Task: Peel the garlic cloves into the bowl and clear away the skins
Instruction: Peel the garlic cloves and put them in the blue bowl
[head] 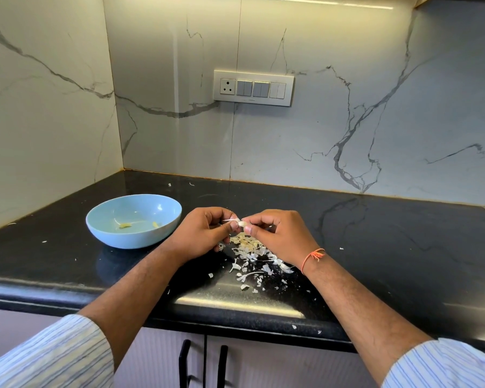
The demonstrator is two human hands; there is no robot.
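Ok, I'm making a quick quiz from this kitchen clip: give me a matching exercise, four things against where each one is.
Things:
1. blue bowl
2. garlic clove
3. skins
4. orange thread

Places:
A. heaped on the counter under the hands
B. round the right wrist
C. on the counter, left of the hands
D. pinched between left hand and right hand

Pairs: 1-C, 2-D, 3-A, 4-B

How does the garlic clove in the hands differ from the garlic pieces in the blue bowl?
The garlic clove looks white with skin still on; the bowl pieces are yellowish and bare. Left hand and right hand pinch the clove above the counter; the bowl pieces lie loose inside the blue bowl.
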